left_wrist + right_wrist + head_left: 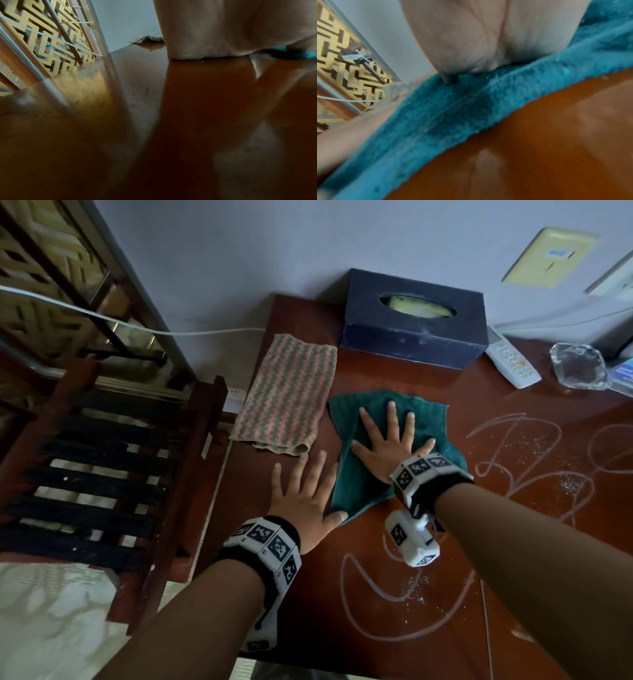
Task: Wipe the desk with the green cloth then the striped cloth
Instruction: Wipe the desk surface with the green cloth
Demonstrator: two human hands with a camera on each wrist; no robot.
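Pressing flat with fingers spread wide, the right hand (390,445) lies on the green cloth (428,419), which sits on the desk (376,371) just beside the striped cloth (287,392). The left hand (305,501) lies flat too, its thumb touching the green cloth's corner. Both cloths look soft, light and floppy, so a flat palm should push them best; the wrist views are blurry, and the scribbles on the desk run off the right edge.

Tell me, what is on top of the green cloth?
The right hand presses flat on the green cloth, fingers spread. The left hand's thumb touches its near corner. The desk beneath it is hidden.
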